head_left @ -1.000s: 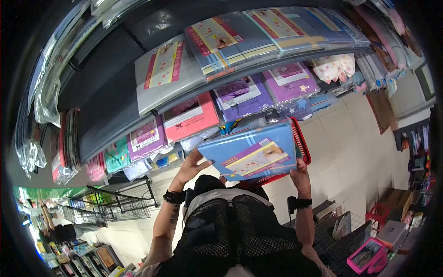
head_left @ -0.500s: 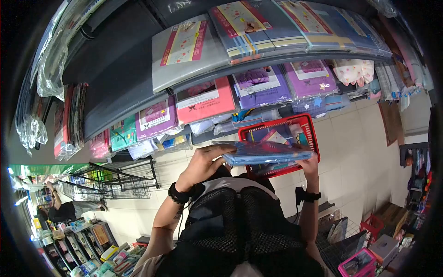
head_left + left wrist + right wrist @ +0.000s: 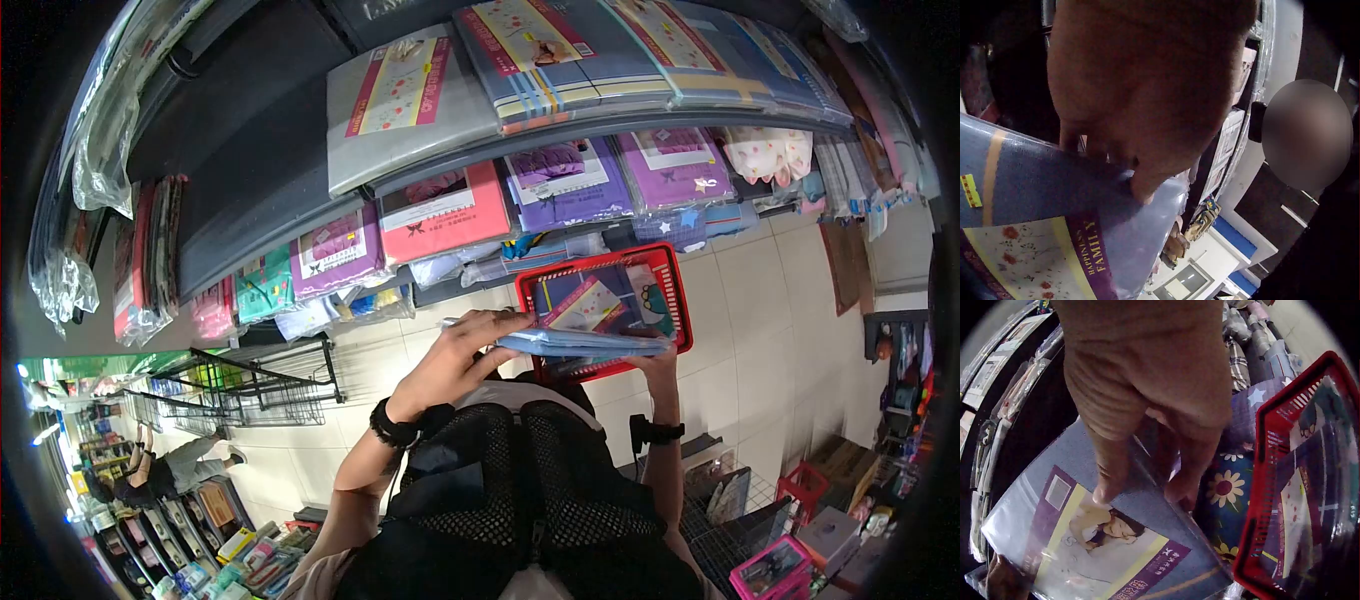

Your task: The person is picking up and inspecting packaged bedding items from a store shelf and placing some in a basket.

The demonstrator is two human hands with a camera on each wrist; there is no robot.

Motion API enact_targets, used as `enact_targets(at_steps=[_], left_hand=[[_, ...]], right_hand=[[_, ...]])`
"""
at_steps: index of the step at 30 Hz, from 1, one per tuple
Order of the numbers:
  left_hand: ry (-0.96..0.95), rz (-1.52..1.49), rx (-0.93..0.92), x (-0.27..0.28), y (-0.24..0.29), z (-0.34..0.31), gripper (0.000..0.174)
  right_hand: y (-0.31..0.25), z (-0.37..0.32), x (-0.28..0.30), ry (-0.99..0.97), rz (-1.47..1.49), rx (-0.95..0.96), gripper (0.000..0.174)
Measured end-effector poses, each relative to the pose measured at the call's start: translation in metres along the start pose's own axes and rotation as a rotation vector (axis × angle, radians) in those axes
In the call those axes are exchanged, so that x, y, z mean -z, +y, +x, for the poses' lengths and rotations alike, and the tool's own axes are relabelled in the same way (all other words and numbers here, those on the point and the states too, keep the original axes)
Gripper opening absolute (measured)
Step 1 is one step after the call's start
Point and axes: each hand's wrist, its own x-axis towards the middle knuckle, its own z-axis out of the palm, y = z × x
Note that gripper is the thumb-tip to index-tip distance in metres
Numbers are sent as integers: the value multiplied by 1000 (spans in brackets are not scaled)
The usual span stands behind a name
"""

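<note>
A flat blue bedding package (image 3: 585, 343) in clear plastic, with a purple and yellow label, lies level between both hands just above a red shopping basket (image 3: 678, 290). My left hand (image 3: 470, 350) grips its left edge, fingers on top; in the left wrist view the left hand (image 3: 1147, 100) curls over the package (image 3: 1054, 237). My right hand (image 3: 655, 362) holds the right edge from below; in the right wrist view the right hand (image 3: 1147, 406) has its thumb and fingers pressed on the package (image 3: 1104, 537). The basket (image 3: 1272, 512) holds other packages.
Sloping shelves (image 3: 260, 190) ahead carry many packaged bedding sets in grey, blue, purple, pink and green. A black wire rack (image 3: 250, 395) stands on the tiled floor at left. A person crouches far left (image 3: 175, 465). More goods sit at lower right (image 3: 790, 565).
The package was turned from face-up to flat and edge-on, then lowered slightly over the red basket. Both hands kept hold of it throughout.
</note>
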Motion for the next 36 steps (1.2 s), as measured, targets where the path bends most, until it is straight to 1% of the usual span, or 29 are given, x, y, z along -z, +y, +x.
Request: enact_targets(at_steps=[1, 2, 3, 4, 6, 7, 8, 9, 10, 12, 13, 14, 15, 16, 17, 19, 20, 22, 23, 24, 25, 26, 27, 29, 30, 31, 33, 35, 36], left_hand=[[48, -19, -31, 1, 0, 1, 42], [96, -39, -62, 1, 1, 2, 42], [95, -38, -63, 2, 1, 2, 42], [108, -49, -69, 4, 1, 2, 45], [126, -61, -77, 10, 4, 2, 47], [145, 21, -72, 17, 7, 2, 48], [164, 104, -66, 23, 8, 1, 49], [170, 106, -63, 28, 6, -2, 49], [197, 117, -71, 34, 4, -5, 46], [239, 83, -83, 41, -5, -13, 38], [244, 85, -83, 41, -12, -16, 38], [219, -39, -113, 40, -19, -19, 36], [195, -162, -143, 41, -14, -19, 35], [224, -209, -84, 37, -5, -20, 32], [242, -224, -42, 35, 4, -20, 42], [337, -339, -128, 25, 5, -15, 56], [343, -339, -130, 22, 6, -13, 56], [391, -340, -180, 21, 9, -10, 62], [397, -339, -180, 22, 7, -9, 62], [375, -272, -220, 23, 3, -8, 60], [351, -204, -259, 24, 0, -8, 58], [324, -182, -219, 27, 1, -11, 50], [327, -182, -221, 27, 2, -10, 50], [380, -205, -212, 26, 3, -8, 41], [384, -205, -214, 26, 2, -9, 41], [375, -183, -188, 27, 1, -10, 40], [366, -161, -164, 29, -3, -12, 38], [433, -162, -52, 32, -6, -14, 31], [426, -172, -6, 34, -7, -16, 31]], right_hand=[[-8, -1, -1, 2, 3, 0, 46], [-16, -2, -3, -5, 30, 5, 39], [-22, -2, -4, -12, 57, 10, 32], [-18, -1, -2, -11, 57, 11, 32], [-10, 1, 2, 42, 31, 117, 29], [-9, 1, 2, 38, 29, 119, 29], [-8, 1, 1, 54, 124, 125, 29], [-8, -1, 0, 70, 219, 129, 30], [6, -1, 3, 63, 219, 131, 30], [43, -1, 15, 0, 900, 36, 37], [49, -2, 17, -59, 870, 42, 42], [86, -1, 25, -6, 623, 77, 37], [86, -2, 21, 16, 717, 46, 40], [87, -3, 16, 40, 810, 17, 47], [86, -1, 15, -3, 832, 17, 48], [69, -3, 6, -34, 839, 32, 49], [60, -4, 1, -39, 836, 34, 49], [49, -4, -7, -61, 838, -30, 53], [59, -2, -6, -66, 836, -30, 53], [79, 0, -3, -99, 833, -34, 56], [80, 2, -6, -131, 830, -38, 59], [81, -1, -7, -108, 813, -96, 66], [77, -2, -10, -110, 811, -94, 66], [67, -5, -16, -98, 815, -164, 69], [46, -9, -26, -50, 804, -142, 70], [48, -9, -25, -51, 802, -140, 70], [51, -10, -25, -123, 785, -143, 69], [48, -10, -21, -164, 752, -167, 69], [45, -11, -20, -203, 719, -193, 68]])
